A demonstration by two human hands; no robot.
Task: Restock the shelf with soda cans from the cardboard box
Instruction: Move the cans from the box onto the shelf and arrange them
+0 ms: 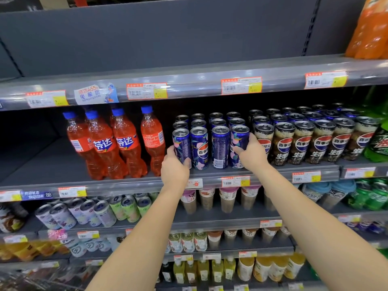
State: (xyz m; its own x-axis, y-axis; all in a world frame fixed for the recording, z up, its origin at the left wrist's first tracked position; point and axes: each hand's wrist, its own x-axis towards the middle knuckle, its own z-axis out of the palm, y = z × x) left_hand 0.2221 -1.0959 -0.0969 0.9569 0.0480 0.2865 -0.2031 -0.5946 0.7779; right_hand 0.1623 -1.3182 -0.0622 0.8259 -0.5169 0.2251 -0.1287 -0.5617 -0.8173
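Four blue soda cans [220, 145] stand in the front row of the shelf [117, 184], between the orange bottles [109, 143] and the black cola cans [302, 141]. Your left grip [175, 166] is curled around the leftmost can [182, 141], and your right grip [251, 152] around the rightmost can [240, 137]. I think you hold both ends to press the row together and line it with the shelf edge. The cardboard box is not in view.
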